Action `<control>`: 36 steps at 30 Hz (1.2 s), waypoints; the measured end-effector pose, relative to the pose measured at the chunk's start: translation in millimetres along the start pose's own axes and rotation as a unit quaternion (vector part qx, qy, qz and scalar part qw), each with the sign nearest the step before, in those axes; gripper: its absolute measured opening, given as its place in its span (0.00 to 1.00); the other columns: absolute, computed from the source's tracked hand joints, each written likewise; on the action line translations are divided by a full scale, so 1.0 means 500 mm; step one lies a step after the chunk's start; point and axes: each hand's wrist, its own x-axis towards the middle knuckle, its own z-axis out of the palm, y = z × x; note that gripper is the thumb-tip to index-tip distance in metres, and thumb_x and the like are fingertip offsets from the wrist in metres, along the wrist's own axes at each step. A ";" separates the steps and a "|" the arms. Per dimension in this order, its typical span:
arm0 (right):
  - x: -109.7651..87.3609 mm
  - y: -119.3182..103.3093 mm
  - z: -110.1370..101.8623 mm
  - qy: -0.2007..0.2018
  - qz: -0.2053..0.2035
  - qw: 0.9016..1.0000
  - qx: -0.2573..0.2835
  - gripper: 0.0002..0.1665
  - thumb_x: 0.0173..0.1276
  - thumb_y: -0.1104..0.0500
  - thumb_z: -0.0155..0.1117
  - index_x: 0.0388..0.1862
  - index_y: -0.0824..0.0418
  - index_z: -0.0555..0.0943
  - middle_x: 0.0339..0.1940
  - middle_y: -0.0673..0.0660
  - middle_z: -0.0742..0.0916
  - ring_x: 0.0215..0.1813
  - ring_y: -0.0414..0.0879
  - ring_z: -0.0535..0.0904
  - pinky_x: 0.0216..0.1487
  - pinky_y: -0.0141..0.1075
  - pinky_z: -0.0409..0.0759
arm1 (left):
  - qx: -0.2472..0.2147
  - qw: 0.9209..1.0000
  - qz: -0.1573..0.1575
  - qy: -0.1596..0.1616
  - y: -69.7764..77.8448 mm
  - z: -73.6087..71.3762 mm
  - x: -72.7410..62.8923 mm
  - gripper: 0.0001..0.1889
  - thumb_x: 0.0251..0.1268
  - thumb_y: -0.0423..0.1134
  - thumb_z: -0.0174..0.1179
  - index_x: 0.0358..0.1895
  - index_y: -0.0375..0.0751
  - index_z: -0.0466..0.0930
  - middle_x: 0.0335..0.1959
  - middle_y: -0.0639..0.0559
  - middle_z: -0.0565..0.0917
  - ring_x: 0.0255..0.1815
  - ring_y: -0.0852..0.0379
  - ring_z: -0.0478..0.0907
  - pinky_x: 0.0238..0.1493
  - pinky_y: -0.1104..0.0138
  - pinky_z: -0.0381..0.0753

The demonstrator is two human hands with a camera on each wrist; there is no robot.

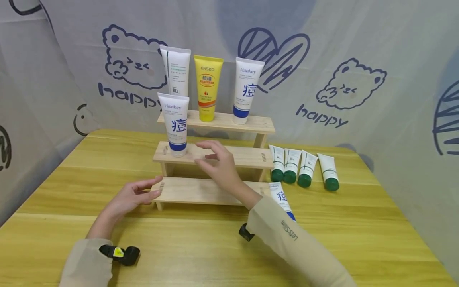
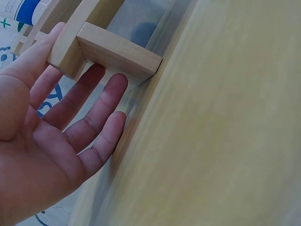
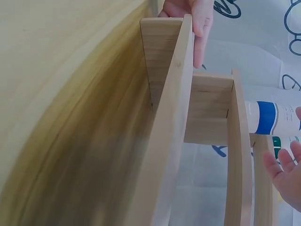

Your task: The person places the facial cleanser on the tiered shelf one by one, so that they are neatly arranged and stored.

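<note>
Middle-step tube (image 1: 173, 126): upright on its cap, left end of the stand (image 1: 193, 191).
Right hand (image 1: 221, 165): thumb and fingers parted, holding nothing, just right of that tube above the stand's middle step; careless brush could topple it.
Left hand (image 1: 130, 196): loosely gripping the stand's bottom-left end; a tug could jolt the top-step tubes (image 1: 207, 87).
Right sleeve (image 1: 297, 239): might drag the lying tube (image 1: 281, 199) at the stand's right.

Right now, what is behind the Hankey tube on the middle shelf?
Behind the Hankey tube, a white tube with green print stands on the top shelf. In the head view, its lower end is covered.
</note>
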 end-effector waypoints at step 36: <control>-0.157 0.020 -0.161 0.041 0.119 0.992 -0.010 0.07 0.56 0.75 0.60 0.35 0.75 0.77 0.37 0.67 0.81 0.40 0.56 0.77 0.38 0.30 0.76 | 0.005 1.000 -0.016 0.002 0.004 0.001 0.001 0.30 0.61 0.44 0.56 0.64 0.35 0.60 0.65 0.33 0.56 0.57 0.38 0.64 0.42 0.63 0.75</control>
